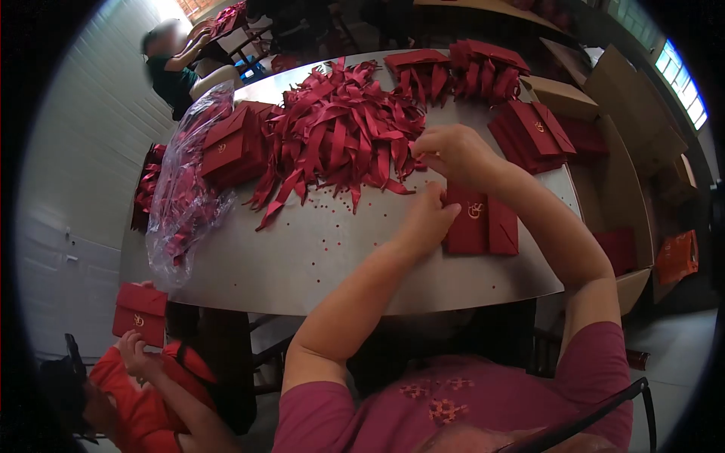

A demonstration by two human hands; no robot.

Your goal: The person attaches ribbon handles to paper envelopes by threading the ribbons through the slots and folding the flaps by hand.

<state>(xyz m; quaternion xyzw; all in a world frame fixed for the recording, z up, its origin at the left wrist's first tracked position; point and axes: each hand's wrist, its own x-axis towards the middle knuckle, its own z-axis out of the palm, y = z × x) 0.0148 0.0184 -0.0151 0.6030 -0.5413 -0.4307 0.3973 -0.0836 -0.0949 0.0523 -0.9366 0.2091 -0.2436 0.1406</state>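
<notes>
A flat red paper bag [502, 226] with a gold emblem lies on the metal table, close to its right side. Over the bag's left edge, my left hand [427, 217] is closed, thumb toward the emblem. My right hand [457, 151] is just above it, fingers pinched beside the large heap of red ribbons [340, 128]. What either set of fingertips holds is too small to make out.
Stacked red bags [532, 136] stand at the right, beside an open cardboard box [615, 196]. More bags [234, 147] and a clear plastic sack [177, 219] are on the left. A co-worker in red [177, 392] holds a bag [140, 308]. Small red bits dot the table [279, 279].
</notes>
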